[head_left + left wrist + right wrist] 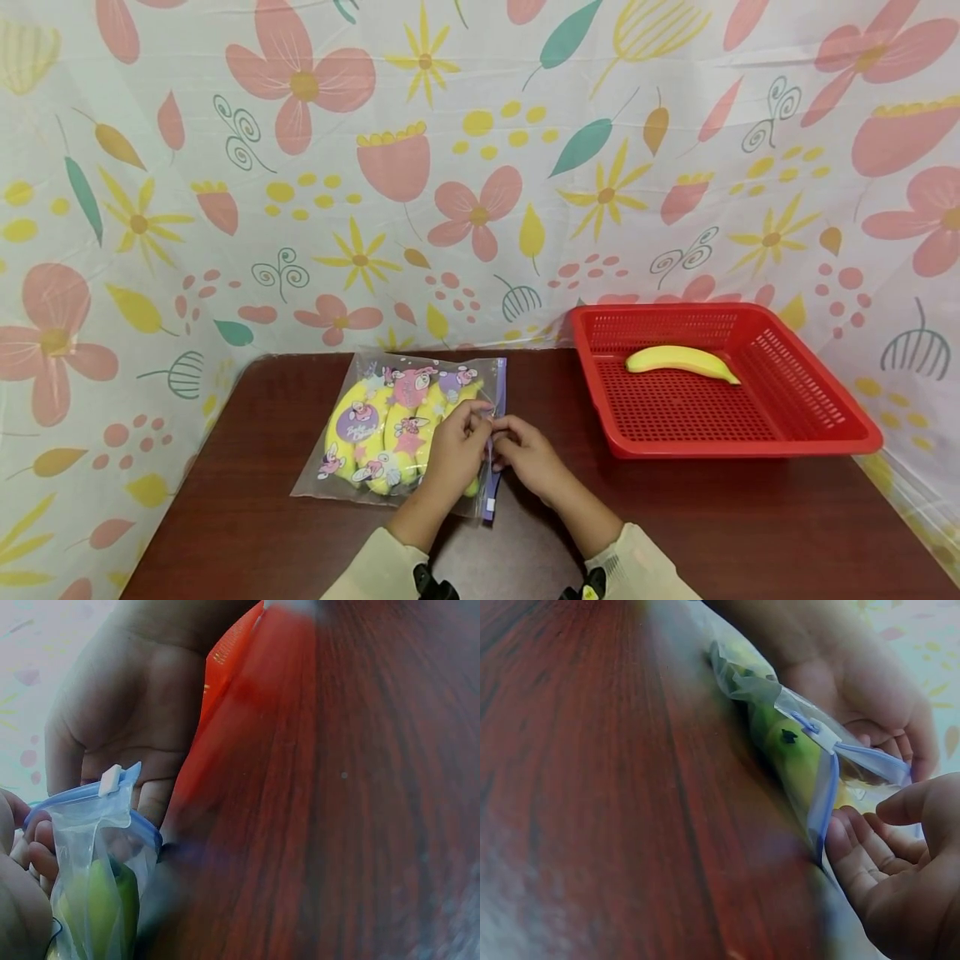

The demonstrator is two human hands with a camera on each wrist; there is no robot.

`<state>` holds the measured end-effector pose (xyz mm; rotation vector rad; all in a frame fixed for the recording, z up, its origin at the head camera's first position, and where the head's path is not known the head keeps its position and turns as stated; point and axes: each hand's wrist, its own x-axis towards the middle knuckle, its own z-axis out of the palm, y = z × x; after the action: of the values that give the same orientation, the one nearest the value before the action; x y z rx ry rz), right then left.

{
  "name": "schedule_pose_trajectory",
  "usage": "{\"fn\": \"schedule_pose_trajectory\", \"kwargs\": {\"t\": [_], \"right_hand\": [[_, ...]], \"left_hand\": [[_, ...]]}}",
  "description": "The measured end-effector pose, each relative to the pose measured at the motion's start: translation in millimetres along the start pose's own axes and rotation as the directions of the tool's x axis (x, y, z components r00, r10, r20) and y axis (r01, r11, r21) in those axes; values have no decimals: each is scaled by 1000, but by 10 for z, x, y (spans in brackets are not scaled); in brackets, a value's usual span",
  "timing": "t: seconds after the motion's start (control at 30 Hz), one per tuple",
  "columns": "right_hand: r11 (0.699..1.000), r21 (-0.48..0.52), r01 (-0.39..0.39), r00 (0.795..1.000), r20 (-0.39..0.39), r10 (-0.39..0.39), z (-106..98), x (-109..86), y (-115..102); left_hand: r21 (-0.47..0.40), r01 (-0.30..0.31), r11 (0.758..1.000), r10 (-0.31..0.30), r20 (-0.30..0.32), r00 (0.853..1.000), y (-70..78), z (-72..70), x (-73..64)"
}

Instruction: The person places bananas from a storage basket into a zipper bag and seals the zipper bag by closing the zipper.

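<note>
A clear zip bag [309, 483] with printed pictures lies on the table, with several yellow bananas [397, 433] inside. Along its right side runs a purple-blue zip strip with a white slider [823, 736] near the front end. The two lips of the bag stand apart beside the slider in both wrist views. My left hand [453, 446] pinches the lip on the banana side. Facing it, my right hand [528, 458] holds the outer lip between thumb and curled fingers; part of that grip is hidden in the head view.
To the right on the table stands a red plastic basket [742, 447], with one yellow banana [678, 360] lying in it. Behind the brown table [247, 433] hangs a flower-patterned cloth [480, 275], which also covers the sides.
</note>
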<state>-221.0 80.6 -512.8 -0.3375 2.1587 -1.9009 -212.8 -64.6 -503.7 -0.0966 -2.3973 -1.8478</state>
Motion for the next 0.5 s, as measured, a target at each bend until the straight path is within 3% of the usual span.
{"fn": "schedule_pose_trajectory", "kwargs": {"t": [0.5], "right_hand": [[998,-62,-1,999,-43,-2,-66,-18,-119]], "left_hand": [[14,-8,1000,8,-14,1000,17,1,-7]]}}
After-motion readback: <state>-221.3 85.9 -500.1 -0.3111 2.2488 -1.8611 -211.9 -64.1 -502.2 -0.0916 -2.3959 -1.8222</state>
